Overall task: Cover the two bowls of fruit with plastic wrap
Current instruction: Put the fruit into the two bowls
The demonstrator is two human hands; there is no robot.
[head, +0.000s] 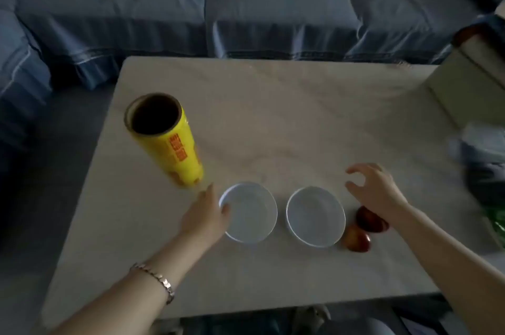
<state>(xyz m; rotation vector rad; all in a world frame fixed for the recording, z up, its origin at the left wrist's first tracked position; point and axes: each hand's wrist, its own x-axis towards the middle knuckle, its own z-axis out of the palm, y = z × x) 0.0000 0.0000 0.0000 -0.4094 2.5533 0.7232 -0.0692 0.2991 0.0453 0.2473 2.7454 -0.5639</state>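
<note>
Barely started: left bowl (248, 212) and right bowl (315, 216) empty, apples (357, 241) on tabletop (273, 116), wrap roll (175, 148) not yet used. Left hand (204, 215), right hand (378, 192): grip released.

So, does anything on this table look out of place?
Yes. The left bowl and right bowl are both empty; the red fruit lies on the table beside the right bowl, partly under the right hand, so there is nothing to cover yet.
</note>
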